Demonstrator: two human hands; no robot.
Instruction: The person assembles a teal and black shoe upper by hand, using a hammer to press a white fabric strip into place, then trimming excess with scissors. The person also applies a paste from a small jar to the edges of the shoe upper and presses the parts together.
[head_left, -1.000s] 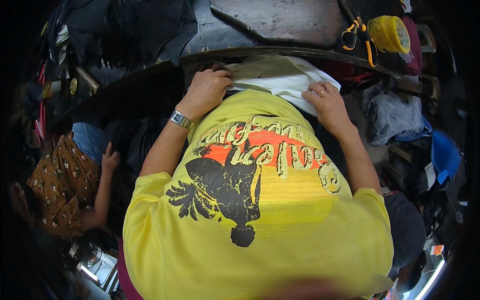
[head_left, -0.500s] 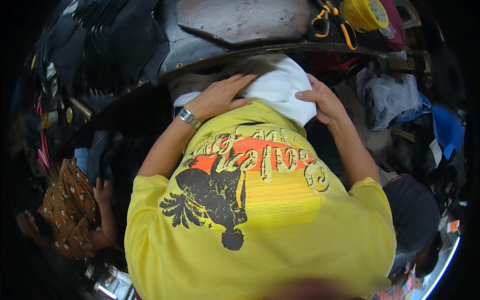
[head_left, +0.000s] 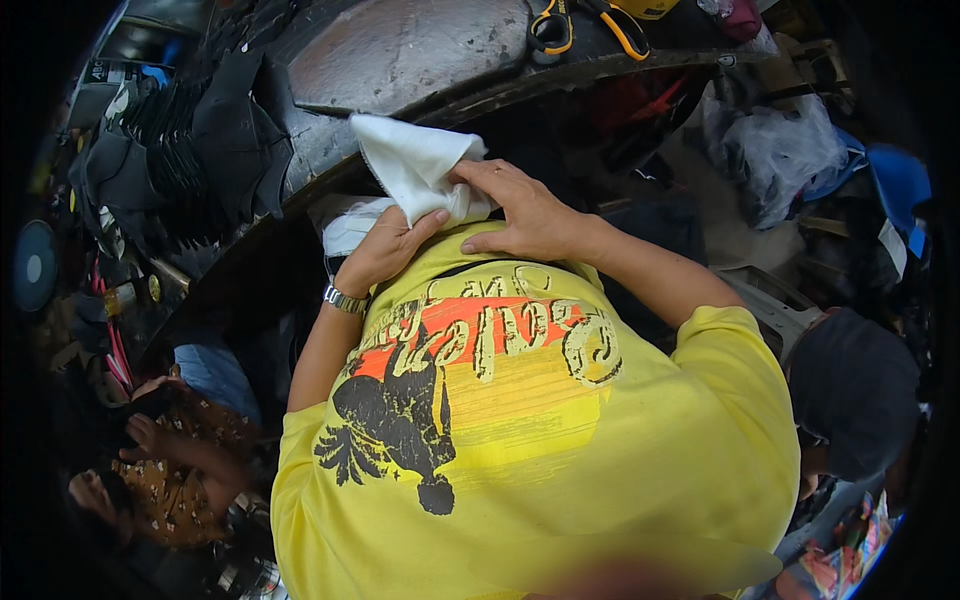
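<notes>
A piece of white cloth point(head_left: 408, 165) lies folded over at my lap, one pointed corner standing up toward the table edge. My left hand point(head_left: 388, 250), with a metal watch at the wrist, is closed on the near part of this cloth, the thumb pressed on top. My right hand point(head_left: 535, 212) reaches in from the right. Its fingertips rest against the cloth's right side while the thumb stays stretched apart, near my yellow shirt. More white fabric point(head_left: 350, 228) bunches beyond my left hand; whether it is the same piece, I cannot tell.
A dark table holds a worn board point(head_left: 410, 55), orange-handled scissors point(head_left: 552, 30) and stacked black pieces point(head_left: 170, 165). On the right are a clear plastic bag point(head_left: 780, 150) and a blue plastic object point(head_left: 895, 185). People sit at both sides, one in a brown patterned top point(head_left: 190, 490).
My right hand has moved left, and the white cloth is folded over toward the left. My left hand has gone from lying flat to gripping it. The view has shifted.
</notes>
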